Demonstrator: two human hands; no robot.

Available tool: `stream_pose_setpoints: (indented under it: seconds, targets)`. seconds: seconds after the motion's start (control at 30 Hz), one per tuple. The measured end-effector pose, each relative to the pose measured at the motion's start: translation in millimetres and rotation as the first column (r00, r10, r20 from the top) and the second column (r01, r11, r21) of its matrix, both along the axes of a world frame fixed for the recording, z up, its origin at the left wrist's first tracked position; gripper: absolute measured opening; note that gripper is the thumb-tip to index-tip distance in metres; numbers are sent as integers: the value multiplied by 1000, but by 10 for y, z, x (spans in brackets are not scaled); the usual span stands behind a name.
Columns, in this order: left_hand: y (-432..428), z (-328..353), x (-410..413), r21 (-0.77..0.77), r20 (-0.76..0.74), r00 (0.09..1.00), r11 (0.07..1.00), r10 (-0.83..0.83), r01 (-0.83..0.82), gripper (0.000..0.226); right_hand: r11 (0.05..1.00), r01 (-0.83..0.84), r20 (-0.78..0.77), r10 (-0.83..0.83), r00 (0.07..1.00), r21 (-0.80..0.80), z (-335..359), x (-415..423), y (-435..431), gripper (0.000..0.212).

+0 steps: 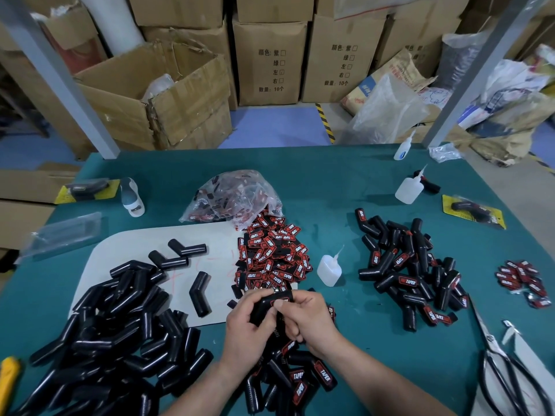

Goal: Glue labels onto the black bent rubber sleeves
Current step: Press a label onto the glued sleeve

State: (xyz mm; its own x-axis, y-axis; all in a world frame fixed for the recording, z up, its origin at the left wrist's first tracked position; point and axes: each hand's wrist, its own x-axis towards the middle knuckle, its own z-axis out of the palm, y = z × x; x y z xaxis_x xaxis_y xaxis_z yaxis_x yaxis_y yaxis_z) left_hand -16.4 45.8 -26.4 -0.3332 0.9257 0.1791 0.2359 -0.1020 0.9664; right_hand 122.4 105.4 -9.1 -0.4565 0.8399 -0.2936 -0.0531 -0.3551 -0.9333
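Left hand point(244, 325) gripping bent sleeve point(264, 307), right hand point(309, 321) thumb pressing label point(277, 302)

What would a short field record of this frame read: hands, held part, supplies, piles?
left hand: grips held sleeve
right hand: thumb presses label onto that sleeve
label pile: loose, beyond the hands
glue bottle: upright, right of label pile, untouched
unlabelled sleeves: heap at left
labelled sleeves: heap at right
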Motion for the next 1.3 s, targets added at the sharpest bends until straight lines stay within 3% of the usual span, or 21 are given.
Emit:
stream_pose_setpoints:
  seconds: [0.23, 0.37, 0.63, 0.93, 1.1, 1.3]
  targets:
    - [-4, -3, -5, 23, -51, 998, 999, -22, 23, 24, 996, 9, -87, -17, 996, -93, 28, 8, 12, 35]
    - [-7, 18, -7, 29, -119, 992, 999, -37, 41, 25, 995, -8, -62, 1, 998, -99, 45, 3, 8, 23]
    - [-27, 11, 0, 98, -239, 970, 993, -38, 63, 33, 994, 38, -67, -45, 997, -107, 57, -13, -21, 20]
    - [-27, 28, 4, 134, -246, 969, 989, -29, 64, 32, 992, 47, -68, -55, 996, -118, 44, -7, -23, 38]
    - [-22, 29, 2, 142, -253, 967, 987, -33, 71, 32, 994, 46, -81, -54, 995, -95, 56, -8, -34, 22]
    - [-23, 23, -1, 148, -255, 966, 987, -30, 70, 32, 995, 59, -74, -65, 995, -86, 72, -15, -41, 22]
